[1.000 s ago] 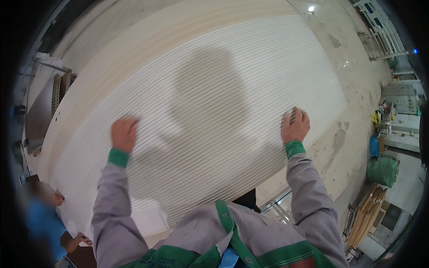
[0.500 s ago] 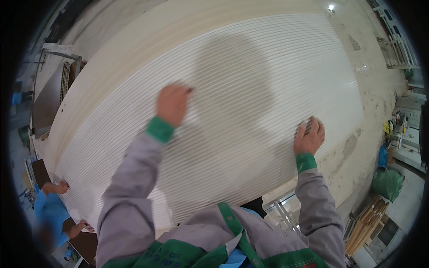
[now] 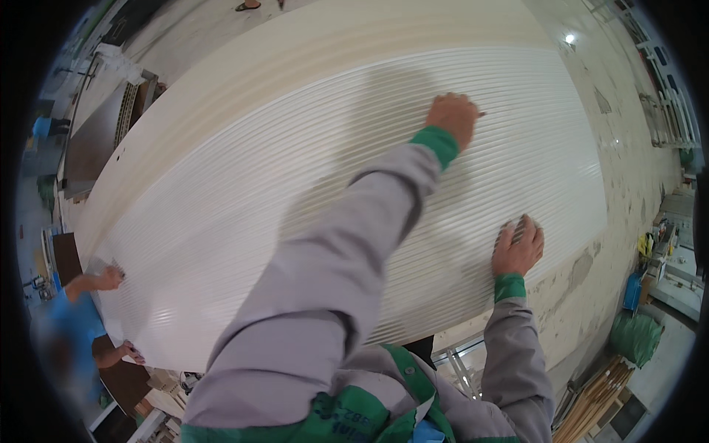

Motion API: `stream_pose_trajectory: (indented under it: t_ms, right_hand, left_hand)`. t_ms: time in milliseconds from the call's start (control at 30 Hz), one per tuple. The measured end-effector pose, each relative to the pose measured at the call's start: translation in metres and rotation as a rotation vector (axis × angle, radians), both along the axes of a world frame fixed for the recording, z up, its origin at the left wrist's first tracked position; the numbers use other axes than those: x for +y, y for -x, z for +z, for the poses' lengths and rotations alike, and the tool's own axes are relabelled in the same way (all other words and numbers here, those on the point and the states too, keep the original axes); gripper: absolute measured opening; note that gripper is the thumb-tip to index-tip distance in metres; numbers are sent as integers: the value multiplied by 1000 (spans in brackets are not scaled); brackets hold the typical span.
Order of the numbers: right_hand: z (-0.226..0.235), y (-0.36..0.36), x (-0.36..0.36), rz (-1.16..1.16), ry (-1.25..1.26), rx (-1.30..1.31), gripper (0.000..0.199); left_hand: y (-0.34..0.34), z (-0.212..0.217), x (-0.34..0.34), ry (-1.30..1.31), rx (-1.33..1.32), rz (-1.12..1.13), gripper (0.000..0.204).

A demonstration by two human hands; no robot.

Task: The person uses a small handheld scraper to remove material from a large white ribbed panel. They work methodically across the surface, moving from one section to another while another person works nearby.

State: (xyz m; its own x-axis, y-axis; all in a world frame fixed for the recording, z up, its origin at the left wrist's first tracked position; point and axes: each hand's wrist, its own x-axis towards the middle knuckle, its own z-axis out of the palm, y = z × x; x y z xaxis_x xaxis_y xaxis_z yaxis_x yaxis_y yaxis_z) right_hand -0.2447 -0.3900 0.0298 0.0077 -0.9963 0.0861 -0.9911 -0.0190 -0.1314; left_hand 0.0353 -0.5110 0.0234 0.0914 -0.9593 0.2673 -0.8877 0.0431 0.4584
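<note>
A large white panel (image 3: 354,258) with fine parallel ribs lies beneath both my hands. My left hand (image 3: 452,118) is closed over its far part, the arm reaching across toward the right. A small dark tip (image 3: 482,114) sticks out from that fist; the rest of the held thing is hidden by the fingers. My right hand (image 3: 517,249) rests on the panel near its right end, fingers curved and apart. Between thumb and fingers the shaded ribs show, and I make out nothing held there.
At the left end a co-worker in a blue shirt (image 3: 77,325) has both hands at the panel's edge. A smooth cream surface (image 3: 244,81) borders the far side. On the right are a green bag (image 3: 636,338), wooden sticks (image 3: 594,402) and a cluttered bench (image 3: 676,255).
My left hand has swept right and farther away across the ribs, still closed. The right hand stays at much the same spot on the panel. The view has shifted slightly.
</note>
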Motion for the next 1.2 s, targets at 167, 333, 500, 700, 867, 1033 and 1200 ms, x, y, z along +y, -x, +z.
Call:
stream_pose_trajectory:
  t_ms: [167, 333, 500, 700, 867, 1033, 1200]
  right_hand:
    - [-5, 4, 3, 11, 34, 7, 53]
    - [-7, 3, 3, -5, 49, 43, 53]
    - [-7, 3, 2, 4, 62, 28, 52]
    - [-7, 3, 3, -9, 39, 32, 52]
    - [-7, -1, 2, -16, 33, 38, 52]
    - [-12, 3, -1, -15, 25, 23, 52]
    - [-18, 10, -1, 53, 55, 24, 53]
  left_hand:
    - [-136, -16, 174, 60, -137, 30, 10]
    - [-266, 5, 387, -6, -254, 265, 11]
    - [-348, 41, 514, -282, -375, 455, 12]
    - [-349, 32, 520, -274, -298, 439, 14]
    - [-332, 21, 482, -180, -214, 392, 15]
    - [-293, 24, 417, -142, -232, 300, 14]
    - [-199, 5, 274, 71, -211, 145, 11]
